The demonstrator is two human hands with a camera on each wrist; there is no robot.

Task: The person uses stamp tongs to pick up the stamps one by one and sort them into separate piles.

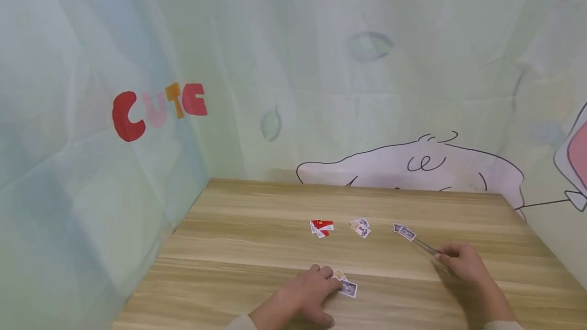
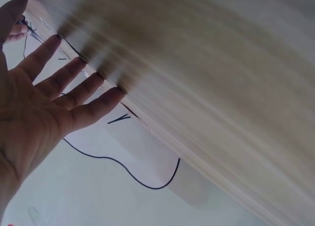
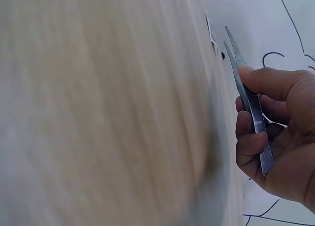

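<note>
My right hand (image 1: 467, 265) holds metal tweezers (image 3: 253, 105) between thumb and fingers, their tips slightly apart in the right wrist view. In the head view the tweezers reach the corner of a grey-purple stamp (image 1: 406, 233), which overlaps a similar stamp (image 1: 398, 227). Spread over the table, my left hand (image 1: 308, 292) has its fingers mostly straight. Its fingertips are at another grey-purple stamp (image 1: 349, 289) and a yellowish stamp (image 1: 340, 274), partly covering them. The left wrist view shows the same hand (image 2: 44, 98), palm facing the camera.
Toward the back of the wooden table (image 1: 238, 258) lie a fanned pile of red-and-white stamps (image 1: 323, 225) and a fanned pile of pale stamps (image 1: 361, 227). A printed cloth (image 1: 293, 80) hangs along the back and left edges.
</note>
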